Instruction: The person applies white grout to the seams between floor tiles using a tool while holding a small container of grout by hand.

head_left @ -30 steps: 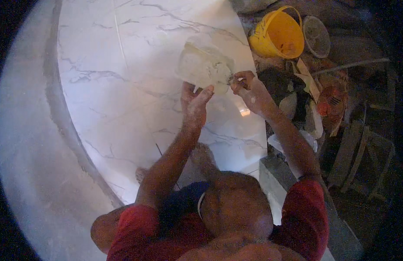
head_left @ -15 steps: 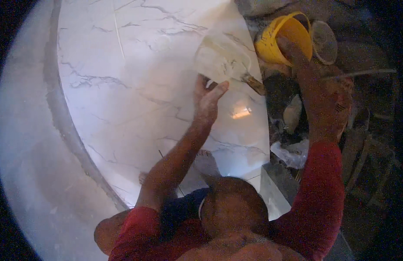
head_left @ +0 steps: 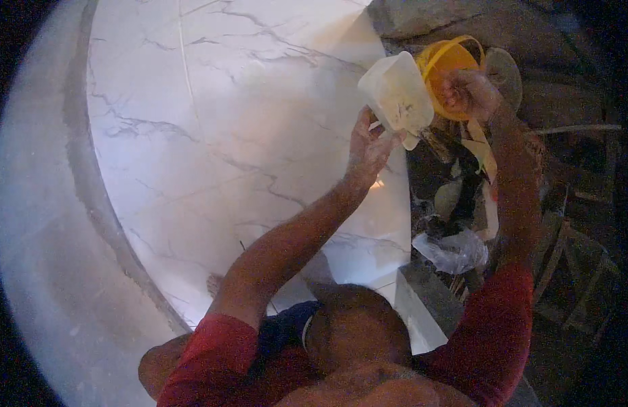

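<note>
My left hand [head_left: 374, 150] grips the lower edge of a whitish plastic tub [head_left: 388, 85], thumb on the near side. The tub is tilted, its mouth facing the yellow bucket beside it, with some residue inside. A dark brush-like tool [head_left: 437, 144] with a worn end lies by the tub's near corner; whether it touches the tub I cannot tell. My right hand [head_left: 473, 93] is at the mouth of the yellow bucket [head_left: 439, 57], fingers curled inward. What they hold, if anything, is hidden. The bucket lies tipped, its handle raised.
Glossy white veined tiles [head_left: 246, 136] cover the floor at left and middle, bordered by a grey strip [head_left: 100, 183]. A round translucent lid [head_left: 505, 78] lies behind the bucket. Crumpled clear plastic [head_left: 453, 252] and other clutter lie on the dark ground at right.
My left hand has moved right and away from me, bringing the tub against the bucket and tilting it more upright. My right hand has come up from inside the bucket to its mouth.
</note>
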Motion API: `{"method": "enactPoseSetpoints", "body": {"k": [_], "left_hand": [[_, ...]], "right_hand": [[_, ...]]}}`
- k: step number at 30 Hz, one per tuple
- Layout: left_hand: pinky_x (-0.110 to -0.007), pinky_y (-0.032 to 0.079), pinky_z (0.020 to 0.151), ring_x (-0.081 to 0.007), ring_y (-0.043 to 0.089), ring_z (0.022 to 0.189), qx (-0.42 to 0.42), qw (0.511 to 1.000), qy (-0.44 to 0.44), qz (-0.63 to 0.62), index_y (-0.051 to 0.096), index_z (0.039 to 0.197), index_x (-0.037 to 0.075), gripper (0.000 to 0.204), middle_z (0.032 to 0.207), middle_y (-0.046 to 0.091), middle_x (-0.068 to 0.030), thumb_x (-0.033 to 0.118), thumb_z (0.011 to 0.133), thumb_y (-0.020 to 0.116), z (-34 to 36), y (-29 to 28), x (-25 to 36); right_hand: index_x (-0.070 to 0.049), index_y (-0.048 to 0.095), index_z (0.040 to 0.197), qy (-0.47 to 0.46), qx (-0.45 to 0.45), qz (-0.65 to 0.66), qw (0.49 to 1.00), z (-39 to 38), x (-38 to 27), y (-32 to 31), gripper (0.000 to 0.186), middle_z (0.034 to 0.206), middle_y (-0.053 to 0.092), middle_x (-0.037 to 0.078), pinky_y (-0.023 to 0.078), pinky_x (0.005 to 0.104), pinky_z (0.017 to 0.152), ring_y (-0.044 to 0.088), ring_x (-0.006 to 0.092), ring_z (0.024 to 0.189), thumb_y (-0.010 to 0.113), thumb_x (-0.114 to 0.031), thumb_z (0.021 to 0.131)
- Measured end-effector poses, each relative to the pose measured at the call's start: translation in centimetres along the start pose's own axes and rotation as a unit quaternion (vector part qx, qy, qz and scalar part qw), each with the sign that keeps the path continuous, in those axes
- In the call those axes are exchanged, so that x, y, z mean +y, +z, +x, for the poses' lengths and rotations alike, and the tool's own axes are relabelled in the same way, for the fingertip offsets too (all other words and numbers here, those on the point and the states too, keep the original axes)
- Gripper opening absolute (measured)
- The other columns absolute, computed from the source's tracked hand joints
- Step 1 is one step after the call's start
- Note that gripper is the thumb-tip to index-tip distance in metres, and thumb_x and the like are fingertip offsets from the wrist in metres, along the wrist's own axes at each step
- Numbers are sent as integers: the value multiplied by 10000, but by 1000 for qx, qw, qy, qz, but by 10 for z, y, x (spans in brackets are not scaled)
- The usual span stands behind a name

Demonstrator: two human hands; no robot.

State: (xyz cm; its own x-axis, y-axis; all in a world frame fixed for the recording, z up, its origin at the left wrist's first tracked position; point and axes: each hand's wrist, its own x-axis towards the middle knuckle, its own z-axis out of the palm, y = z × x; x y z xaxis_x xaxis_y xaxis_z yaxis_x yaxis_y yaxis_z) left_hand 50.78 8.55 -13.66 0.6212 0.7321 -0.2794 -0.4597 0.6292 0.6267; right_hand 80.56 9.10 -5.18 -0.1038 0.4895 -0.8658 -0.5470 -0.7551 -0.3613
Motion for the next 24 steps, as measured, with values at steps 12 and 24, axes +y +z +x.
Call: {"method": "enactPoseSetpoints", "body": {"k": [12, 24], "left_hand": [[-403, 474, 983, -287, 530, 1194, -9, 1000, -11, 11, 379, 1348, -1, 697, 1260, 516, -142, 59, 772, 768, -16, 10, 11], [-384, 492, 948, -270, 540, 1184, 25, 999, -25, 2, 387, 1336, 3, 668, 1256, 516, -146, 20, 773, 747, -43, 3, 36]], "right_hand": [[11, 662, 881, -213, 242, -682, 657, -65, 59, 154, 276, 761, 670, 100, 535, 322, 630, 643, 180, 645, 583, -246, 939], [-48, 689, 1055, -429, 291, -619, 590, -37, 117, 167, 232, 942, 705, 150, 535, 342, 782, 698, 267, 848, 634, -133, 847]]}}
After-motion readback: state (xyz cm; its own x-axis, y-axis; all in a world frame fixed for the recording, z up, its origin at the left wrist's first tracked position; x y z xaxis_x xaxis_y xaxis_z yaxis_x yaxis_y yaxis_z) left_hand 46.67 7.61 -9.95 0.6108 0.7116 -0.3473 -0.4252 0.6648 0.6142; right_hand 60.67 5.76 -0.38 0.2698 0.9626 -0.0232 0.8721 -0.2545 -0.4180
